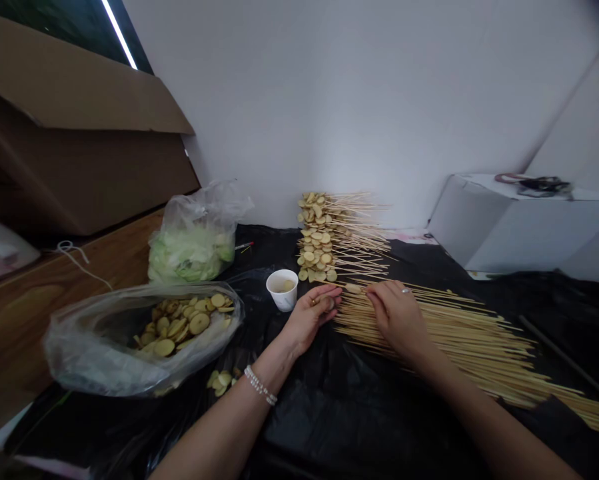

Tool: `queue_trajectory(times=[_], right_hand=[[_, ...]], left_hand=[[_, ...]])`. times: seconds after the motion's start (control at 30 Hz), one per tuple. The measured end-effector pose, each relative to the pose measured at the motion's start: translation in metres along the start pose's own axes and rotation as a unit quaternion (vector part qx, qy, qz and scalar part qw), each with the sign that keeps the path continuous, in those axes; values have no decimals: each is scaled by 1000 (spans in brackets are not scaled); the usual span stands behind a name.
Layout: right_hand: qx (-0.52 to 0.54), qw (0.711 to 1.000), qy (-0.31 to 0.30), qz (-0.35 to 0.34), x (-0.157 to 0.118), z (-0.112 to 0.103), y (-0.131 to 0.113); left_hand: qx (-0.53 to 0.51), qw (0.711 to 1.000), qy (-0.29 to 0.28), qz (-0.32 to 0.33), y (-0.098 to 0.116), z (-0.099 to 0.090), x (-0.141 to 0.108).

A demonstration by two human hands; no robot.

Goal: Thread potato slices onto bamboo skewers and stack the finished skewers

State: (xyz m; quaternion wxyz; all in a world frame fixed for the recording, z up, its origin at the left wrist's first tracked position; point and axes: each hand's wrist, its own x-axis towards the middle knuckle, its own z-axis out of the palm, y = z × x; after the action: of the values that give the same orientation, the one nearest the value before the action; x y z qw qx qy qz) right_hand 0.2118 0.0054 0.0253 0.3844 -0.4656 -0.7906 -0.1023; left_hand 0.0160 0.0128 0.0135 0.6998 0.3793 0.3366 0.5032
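Near the middle, my left hand (315,312) has its fingers curled at the tip end of a thin wooden skewer. To its right my right hand (395,313) pinches the same skewer, with a small pale piece (353,289) on it between the hands. Many bare skewers (474,340) lie spread beneath and right of my right hand. Behind the hands stands a stack of potato slices on skewers (316,240). A white cup (282,300) with cloudy contents is just left of my left hand. An open plastic bag (94,347) holds potato slices (179,325).
Loose slices (222,381) lie on the black plastic sheet (329,413) by my left forearm. A bag of cut greens (192,247) stands at the back left, before a large cardboard box (94,167). A white box (539,230) with a dark cord on top is at the right.
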Motion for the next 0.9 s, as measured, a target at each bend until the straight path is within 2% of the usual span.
queue_trajectory(times=[0.13,0.33,0.6,0.9], right_hand=[[18,1000,6,-8,0,0,-1],[34,999,32,-13,-2,1,0],[35,998,45,-16,-1,-2,-3],[18,998,49,-21,-4,-4,-4]], left_hand=[[29,999,7,21,2,3,0],[-55,998,1,31,6,0,1],[-74,997,13,30,16,0,0],[-151,985,25,84,36,-6,2]])
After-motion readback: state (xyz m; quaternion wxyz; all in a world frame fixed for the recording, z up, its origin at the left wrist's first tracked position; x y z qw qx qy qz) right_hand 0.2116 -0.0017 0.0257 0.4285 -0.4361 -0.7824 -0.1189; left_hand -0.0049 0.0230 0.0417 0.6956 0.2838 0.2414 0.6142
